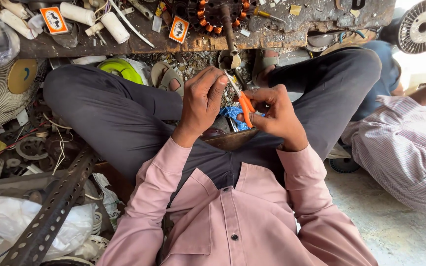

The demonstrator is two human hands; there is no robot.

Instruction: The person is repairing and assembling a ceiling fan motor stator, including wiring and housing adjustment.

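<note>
Two hands meet above the lap. Right hand (277, 116) is clenched around orange scissors (245, 107), blades pointing up toward the left hand (203, 98), whose fingertips pinch something too small to tell. Just below lies a blue scrap (232, 114). Farther off, a cluttered surface (272, 29) carries white tubes (97, 17) and a copper-wound stator (208, 17).

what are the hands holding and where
The right hand holds orange-handled scissors by the handles. The left hand pinches something small at the blades; too small to tell what.
</note>
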